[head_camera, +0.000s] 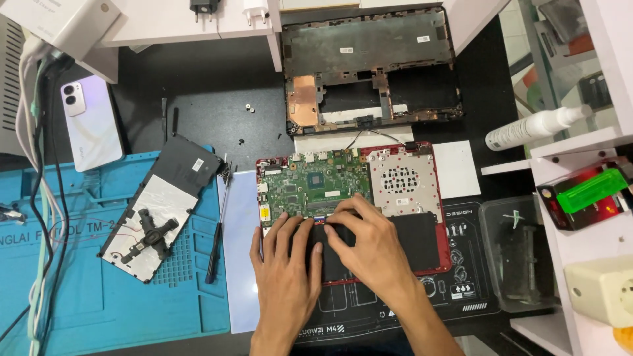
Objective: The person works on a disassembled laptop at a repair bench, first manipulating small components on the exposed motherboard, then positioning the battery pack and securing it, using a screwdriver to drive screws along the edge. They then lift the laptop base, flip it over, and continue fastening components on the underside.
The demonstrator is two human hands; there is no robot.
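**Both hands on the battery of an opened red laptop**

Nearest the camera, the left hand [285, 267] lies flat with fingers spread on the black battery [415, 237] of the opened red laptop [443, 198]; its grip is released, pressing rather than clasping. The right hand [369, 240] crosses just beside it, its fingertips [337, 212] bent down at the battery's upper edge, where that edge meets the green circuit board [316, 181]. Whether this grip pinches anything there cannot be told. The laptop rests on a black printed mat [461, 290] on the dark bench [217, 92].

Left of the laptop a slim black screwdriver [216, 244] lies along the edge of a blue work mat [99, 296]. On that mat sits a tilted dark cover panel [161, 204] with a small black bracket on top.

Right of the circuit board is a silvery perforated plate [402, 179], and beyond the laptop's right edge a clear plastic tray [514, 257].

Farther off, a white phone [92, 122] lies face down at the left. The removed laptop bottom shell [369, 66], with a copper patch, lies at the back of the bench, and a white spray bottle [534, 126] rests on its side on a white shelf at the right.
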